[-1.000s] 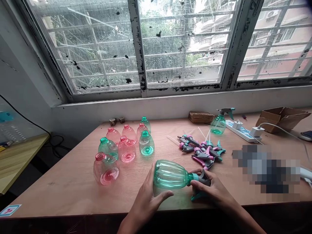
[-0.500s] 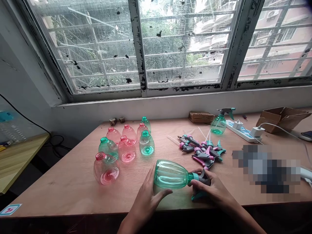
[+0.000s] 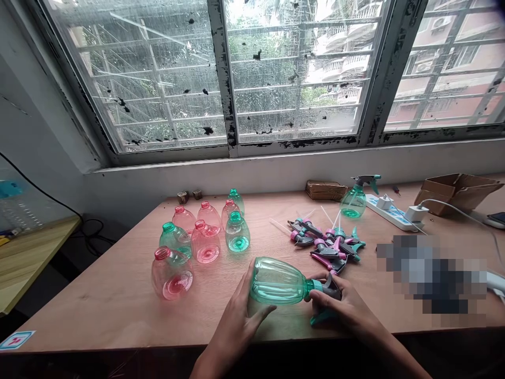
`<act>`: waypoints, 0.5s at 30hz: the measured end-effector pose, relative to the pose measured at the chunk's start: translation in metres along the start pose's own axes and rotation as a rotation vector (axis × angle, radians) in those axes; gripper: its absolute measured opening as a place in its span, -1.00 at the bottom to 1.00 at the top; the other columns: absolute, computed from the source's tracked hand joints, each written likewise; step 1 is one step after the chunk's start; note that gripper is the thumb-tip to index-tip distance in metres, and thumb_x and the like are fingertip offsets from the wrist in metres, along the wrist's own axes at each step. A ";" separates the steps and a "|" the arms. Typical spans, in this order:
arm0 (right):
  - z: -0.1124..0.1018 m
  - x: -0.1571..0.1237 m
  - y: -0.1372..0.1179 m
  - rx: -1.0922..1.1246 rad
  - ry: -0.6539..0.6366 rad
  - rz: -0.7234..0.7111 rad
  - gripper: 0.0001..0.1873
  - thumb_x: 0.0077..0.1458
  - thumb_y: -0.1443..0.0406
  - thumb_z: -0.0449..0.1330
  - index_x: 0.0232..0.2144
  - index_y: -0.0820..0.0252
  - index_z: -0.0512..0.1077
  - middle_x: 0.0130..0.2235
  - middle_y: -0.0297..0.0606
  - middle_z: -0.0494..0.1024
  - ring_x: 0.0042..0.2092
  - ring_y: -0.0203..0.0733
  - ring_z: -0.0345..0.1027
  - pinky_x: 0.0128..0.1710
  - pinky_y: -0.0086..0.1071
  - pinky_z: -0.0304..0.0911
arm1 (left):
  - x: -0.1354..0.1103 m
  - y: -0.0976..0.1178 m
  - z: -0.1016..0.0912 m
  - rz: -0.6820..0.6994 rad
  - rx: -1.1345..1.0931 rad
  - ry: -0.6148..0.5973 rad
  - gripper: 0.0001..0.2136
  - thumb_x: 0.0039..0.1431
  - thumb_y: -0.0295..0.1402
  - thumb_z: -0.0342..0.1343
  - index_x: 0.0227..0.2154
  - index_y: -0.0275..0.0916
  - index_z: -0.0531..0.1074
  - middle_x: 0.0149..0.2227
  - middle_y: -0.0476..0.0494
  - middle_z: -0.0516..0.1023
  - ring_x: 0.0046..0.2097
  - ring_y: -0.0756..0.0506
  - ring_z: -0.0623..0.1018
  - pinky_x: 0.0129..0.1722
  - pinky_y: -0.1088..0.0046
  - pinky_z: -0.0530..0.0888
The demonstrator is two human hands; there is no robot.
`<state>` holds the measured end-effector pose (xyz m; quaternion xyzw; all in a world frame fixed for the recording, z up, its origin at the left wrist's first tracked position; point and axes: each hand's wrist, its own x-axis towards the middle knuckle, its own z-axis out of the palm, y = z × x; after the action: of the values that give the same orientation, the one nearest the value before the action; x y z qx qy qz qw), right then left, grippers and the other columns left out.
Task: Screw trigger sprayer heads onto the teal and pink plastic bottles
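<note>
A green see-through spray bottle lies sideways between my hands above the table's front part, its base to the left. My left hand cups the base, with the thumb stretched out below the bottle and the other fingers partly hidden behind it. At the neck end, my right hand grips the grey and teal spray head, whose teal trigger points down. Just beyond, a pile of spray heads in grey, pink and teal lies with thin white tubes sticking out.
Several open red bottles and green bottles stand left of centre. Farther back are a complete green spray bottle, a brown package, a power strip and an open cardboard box. A blurred-out patch covers something at right.
My left thumb has drawn back slightly, and the bottle has shifted a hair to the right. Both hands keep their places at its two ends.
</note>
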<state>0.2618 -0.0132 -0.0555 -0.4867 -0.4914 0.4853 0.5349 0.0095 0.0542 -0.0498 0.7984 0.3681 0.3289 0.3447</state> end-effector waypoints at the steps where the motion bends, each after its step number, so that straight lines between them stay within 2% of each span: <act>1: 0.000 0.000 0.000 -0.004 -0.002 0.005 -0.61 0.08 0.08 0.35 -0.20 0.22 0.40 -0.50 -0.31 0.62 -0.44 -0.16 0.49 -0.39 -0.35 0.40 | 0.000 0.001 0.000 0.002 -0.001 0.000 -0.19 0.17 -0.20 0.24 0.37 -0.08 -0.08 0.36 -0.21 0.16 0.38 -0.27 0.14 0.37 0.06 0.09; 3: 0.000 0.000 0.000 -0.015 -0.007 0.011 -0.60 0.08 0.07 0.35 -0.19 0.23 0.40 -0.49 -0.30 0.62 -0.44 -0.16 0.48 -0.38 -0.34 0.40 | -0.001 0.002 0.000 -0.004 -0.005 -0.012 -0.19 0.17 -0.18 0.25 0.37 -0.10 -0.07 0.37 -0.22 0.16 0.38 -0.28 0.13 0.37 0.06 0.09; 7: -0.001 -0.001 -0.001 -0.035 -0.020 0.009 -0.60 0.10 0.07 0.34 -0.18 0.24 0.40 -0.48 -0.29 0.62 -0.43 -0.15 0.49 -0.37 -0.32 0.41 | 0.000 0.003 -0.001 -0.023 -0.001 -0.037 -0.30 0.19 -0.12 0.21 0.33 -0.15 0.08 0.36 -0.25 0.17 0.39 -0.29 0.10 0.37 0.06 0.08; 12: -0.001 -0.002 0.000 -0.026 -0.017 0.003 -0.62 0.11 0.09 0.33 -0.19 0.24 0.40 -0.48 -0.30 0.62 -0.43 -0.15 0.49 -0.37 -0.32 0.41 | -0.001 -0.002 0.001 0.024 -0.004 -0.008 -0.23 0.23 -0.22 0.19 0.38 -0.06 -0.12 0.40 -0.19 0.05 0.40 -0.23 0.09 0.38 0.09 0.07; 15: -0.001 -0.002 0.001 -0.028 -0.020 0.002 -0.62 0.11 0.08 0.33 -0.19 0.24 0.40 -0.49 -0.31 0.62 -0.44 -0.16 0.48 -0.38 -0.33 0.40 | -0.001 -0.001 0.001 0.007 -0.008 -0.022 -0.17 0.21 -0.18 0.21 0.39 -0.07 -0.17 0.41 -0.20 0.02 0.41 -0.24 0.06 0.38 0.08 0.05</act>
<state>0.2625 -0.0151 -0.0568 -0.4897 -0.5030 0.4837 0.5227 0.0088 0.0536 -0.0514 0.8020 0.3602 0.3226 0.3506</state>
